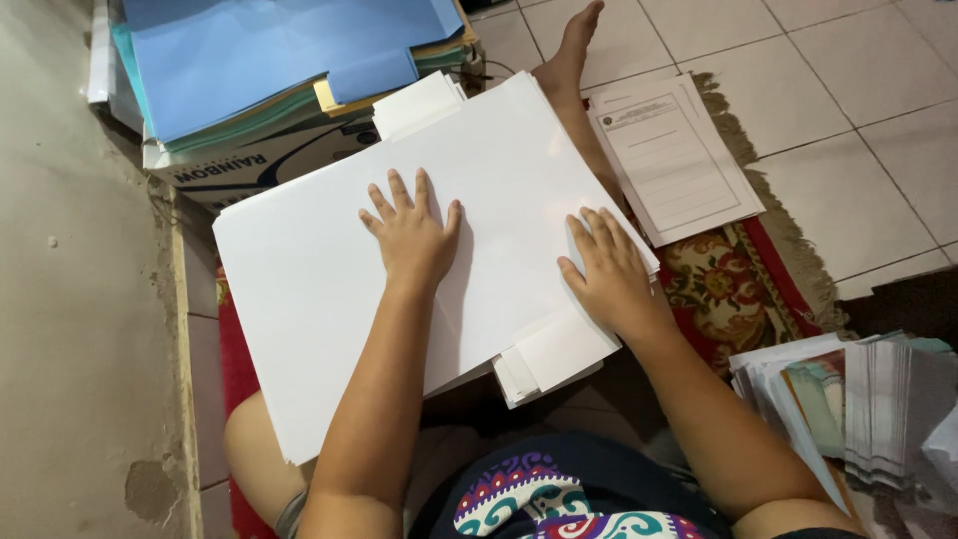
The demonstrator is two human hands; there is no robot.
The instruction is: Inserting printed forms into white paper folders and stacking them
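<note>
Both the left hand and right hand lie flat, fingers spread and gripping nothing, on the large white paper folder across the lap, whose loose tabbed flap could crease if pressed askew.

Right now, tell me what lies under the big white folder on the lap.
Both the left hand and right hand press flat on the white folder. Under it, more white tabbed folders stick out at the near edge, and a leg beyond. How many folders is hidden.
</note>
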